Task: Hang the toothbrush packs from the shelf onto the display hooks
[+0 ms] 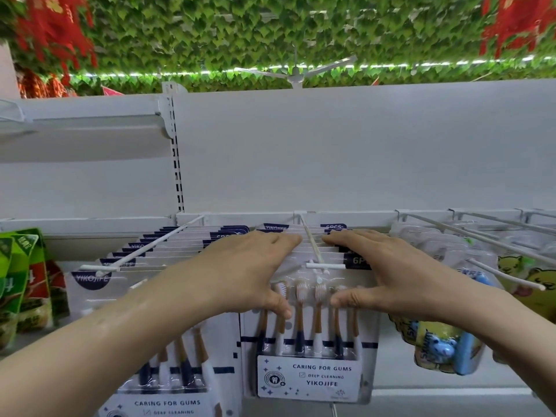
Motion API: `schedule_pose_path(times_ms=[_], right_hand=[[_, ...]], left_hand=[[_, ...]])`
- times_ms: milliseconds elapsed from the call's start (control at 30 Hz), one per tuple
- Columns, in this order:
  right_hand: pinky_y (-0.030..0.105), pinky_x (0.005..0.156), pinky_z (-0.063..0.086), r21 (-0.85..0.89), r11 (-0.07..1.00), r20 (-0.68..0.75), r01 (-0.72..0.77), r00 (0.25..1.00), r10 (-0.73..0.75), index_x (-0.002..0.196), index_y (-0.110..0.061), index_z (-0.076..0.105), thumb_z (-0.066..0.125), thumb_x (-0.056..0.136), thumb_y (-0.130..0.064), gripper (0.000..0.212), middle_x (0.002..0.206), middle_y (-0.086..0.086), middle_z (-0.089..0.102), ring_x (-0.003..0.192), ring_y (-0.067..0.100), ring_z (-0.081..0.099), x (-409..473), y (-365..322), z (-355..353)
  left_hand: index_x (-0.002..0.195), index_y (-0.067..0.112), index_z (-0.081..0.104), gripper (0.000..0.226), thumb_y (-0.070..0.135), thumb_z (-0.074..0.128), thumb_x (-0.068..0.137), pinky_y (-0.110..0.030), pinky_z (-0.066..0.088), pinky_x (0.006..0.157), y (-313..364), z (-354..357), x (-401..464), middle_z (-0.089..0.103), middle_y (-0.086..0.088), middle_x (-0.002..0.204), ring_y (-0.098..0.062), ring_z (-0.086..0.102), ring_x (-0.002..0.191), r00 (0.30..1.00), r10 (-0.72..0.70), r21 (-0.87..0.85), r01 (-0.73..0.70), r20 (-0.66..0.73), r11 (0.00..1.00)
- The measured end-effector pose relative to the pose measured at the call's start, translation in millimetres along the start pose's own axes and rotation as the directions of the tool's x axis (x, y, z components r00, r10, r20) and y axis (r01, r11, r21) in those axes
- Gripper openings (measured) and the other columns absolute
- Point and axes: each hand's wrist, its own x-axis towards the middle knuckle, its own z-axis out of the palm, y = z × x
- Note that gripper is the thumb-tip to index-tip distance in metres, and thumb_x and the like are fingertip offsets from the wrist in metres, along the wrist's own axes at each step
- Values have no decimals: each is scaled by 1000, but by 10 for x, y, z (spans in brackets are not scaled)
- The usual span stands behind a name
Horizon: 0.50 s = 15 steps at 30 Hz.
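On the front toothbrush pack (310, 350) we read "CARING FOR GUMS", "DEEP CLEANING" and "YIKOJIFE" on its white card. The left pack (168, 371) repeats "CARING FOR GUMS" and "DEEP CLEANING", with "YIKOJIFE" at its top corner. Other print is unreadable.

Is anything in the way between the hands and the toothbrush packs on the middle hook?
No. The left hand and right hand already rest on the toothbrush packs, one each side of the middle hook. Nothing visible sits between them.
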Motion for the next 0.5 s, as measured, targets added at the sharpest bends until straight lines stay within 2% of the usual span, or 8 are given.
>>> schedule_pose_path(times_ms=[133,200,267,333,400,500], right_hand=[[14,107,26,10,999,36,-33,999,32,153,-44,24,61,71,-79,97,155,-23,32,139,-3,31,12,-11,-29],[10,101,30,68,996,38,-54,998,51,153,-43,28,49,71,-86,94,152,-23,39,132,-6,38,17,-11,-70],[13,98,34,140,987,-16,-80,996,83,151,-42,34,30,74,-91,91,149,-21,45,127,-6,43,18,-2,-114],[18,101,32,202,971,-43,-128,989,140,150,-41,38,22,84,-82,79,150,-21,46,131,-4,42,25,5,-156],[18,104,27,240,953,4,-183,982,188,150,-40,40,22,89,-73,71,152,-22,42,136,-2,39,63,9,-176],[24,113,24,258,930,104,-261,965,242,151,-40,40,15,87,-76,77,156,-18,37,143,4,35,172,-5,-179]], left_hand=[[156,34,4,112,69,70,72,-35,37,110,-11,9,13,25,15,159,-12,28,143,1000,1,-3,-1,27,1000],[156,37,3,112,73,67,72,-35,34,114,-37,-21,5,21,17,161,-10,25,145,998,0,-58,4,71,998],[157,38,4,106,80,55,74,-32,28,118,-90,-98,-16,18,19,162,-7,23,146,992,-1,-162,22,128,987],[157,37,11,94,82,32,76,-30,25,119,-148,-179,-14,23,16,161,-8,27,146,990,-13,-255,49,140,966],[156,32,20,81,73,20,86,-25,18,119,-188,-202,40,27,12,161,-10,28,146,995,-46,-301,72,94,951],[158,26,14,66,58,17,100,-22,7,117,-199,-162,213,14,8,165,-8,12,151,992,-74,-301,103,104,948]])
